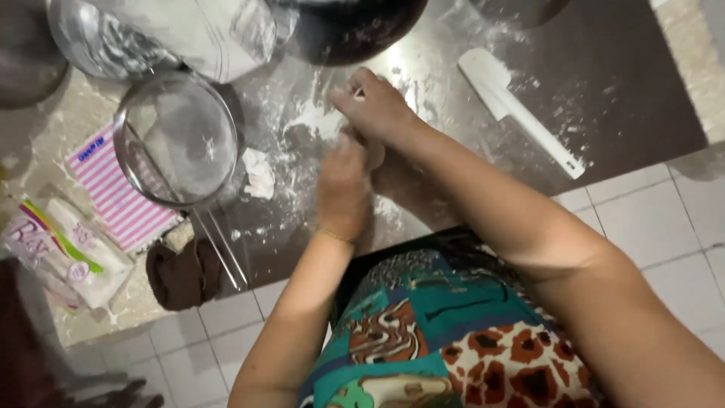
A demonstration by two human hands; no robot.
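Observation:
My left hand (343, 185) and my right hand (377, 106) are pressed together over a floured dark board (604, 75) on the counter. Between them a small pale piece of dough (374, 155) shows, mostly hidden by the fingers. My right hand curls over it from above, and my left hand closes on it from below. White flour (313, 117) is scattered just left of the hands. A thin bracelet sits on my left wrist.
A metal sieve (177, 140) with a long handle lies left of the hands. A white spatula (521, 109) lies to the right. A dark bowl (355, 26), a flour bag (196, 30), a striped packet (117, 193), a brown lump (181, 272) and a dough scrap (259, 172) surround them.

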